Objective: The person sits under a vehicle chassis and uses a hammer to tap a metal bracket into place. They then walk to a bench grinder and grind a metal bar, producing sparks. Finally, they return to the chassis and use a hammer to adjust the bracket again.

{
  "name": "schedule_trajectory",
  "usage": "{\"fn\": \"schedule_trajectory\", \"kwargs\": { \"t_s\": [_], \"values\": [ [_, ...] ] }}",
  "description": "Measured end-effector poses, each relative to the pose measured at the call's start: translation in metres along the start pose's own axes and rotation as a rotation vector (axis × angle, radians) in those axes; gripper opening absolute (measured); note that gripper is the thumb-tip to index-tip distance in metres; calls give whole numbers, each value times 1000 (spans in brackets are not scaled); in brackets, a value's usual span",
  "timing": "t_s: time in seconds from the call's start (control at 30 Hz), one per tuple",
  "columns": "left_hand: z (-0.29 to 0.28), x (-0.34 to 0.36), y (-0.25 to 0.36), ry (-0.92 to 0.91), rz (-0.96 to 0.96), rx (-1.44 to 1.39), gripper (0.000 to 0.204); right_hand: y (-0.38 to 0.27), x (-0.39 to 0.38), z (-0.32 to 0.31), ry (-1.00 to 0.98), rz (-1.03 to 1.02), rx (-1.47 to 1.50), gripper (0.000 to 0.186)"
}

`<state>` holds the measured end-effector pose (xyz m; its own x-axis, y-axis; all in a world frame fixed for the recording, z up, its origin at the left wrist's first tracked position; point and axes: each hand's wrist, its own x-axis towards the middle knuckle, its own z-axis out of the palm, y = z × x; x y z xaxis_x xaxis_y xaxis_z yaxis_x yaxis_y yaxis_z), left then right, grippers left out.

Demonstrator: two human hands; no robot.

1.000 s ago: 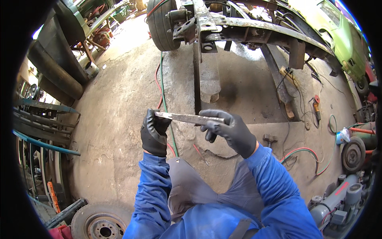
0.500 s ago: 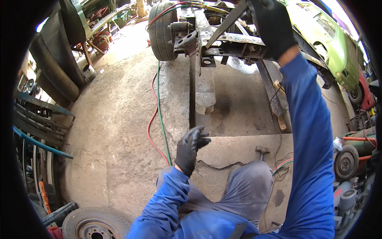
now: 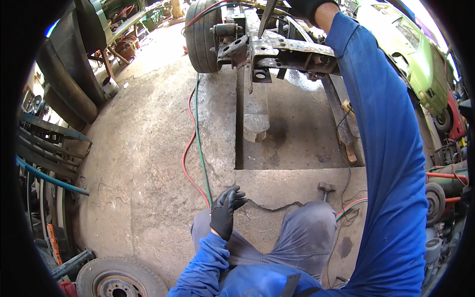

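Observation:
My right hand (image 3: 308, 7), in a black glove, reaches to the top edge, where its fingers are cut off. A flat metal bar (image 3: 267, 19) slants down from there, its narrow tip against the bare steel vehicle frame (image 3: 264, 43); half a second ago my grip on the bar shows plainly. In front of my body, my left hand (image 3: 225, 212), also black-gloved, hovers above my thigh. Its fingers are loosely bent and apart, with nothing visible in them. On the concrete beyond my right knee is a hammer (image 3: 325, 189).
A tyre (image 3: 202, 39) is mounted at the frame's left. Red and green hoses (image 3: 197, 128) run along the floor beside a recessed pit (image 3: 297, 143). A loose wheel (image 3: 121, 279) lies at lower left. Dark curved panels (image 3: 64, 79) stand left; a green car (image 3: 420, 64) is right.
My right hand has moved up and left, partly out of view, and the bar now stands steeper. My left hand has dropped a little toward my body.

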<state>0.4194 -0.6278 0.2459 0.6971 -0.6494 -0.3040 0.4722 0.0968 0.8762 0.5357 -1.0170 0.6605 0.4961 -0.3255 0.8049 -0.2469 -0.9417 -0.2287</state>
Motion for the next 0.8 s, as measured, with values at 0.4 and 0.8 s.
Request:
{"fn": "schedule_trajectory", "kwargs": {
  "t_s": [0.4, 0.8],
  "values": [
    [-7, 0, 17, 90, 73, 48, 42, 10, 22, 12, -72, 29, 57, 39],
    [-25, 10, 32, 160, 143, 143, 44, 14, -43, -70, 70, -79, 189, 43]
  ]
}}
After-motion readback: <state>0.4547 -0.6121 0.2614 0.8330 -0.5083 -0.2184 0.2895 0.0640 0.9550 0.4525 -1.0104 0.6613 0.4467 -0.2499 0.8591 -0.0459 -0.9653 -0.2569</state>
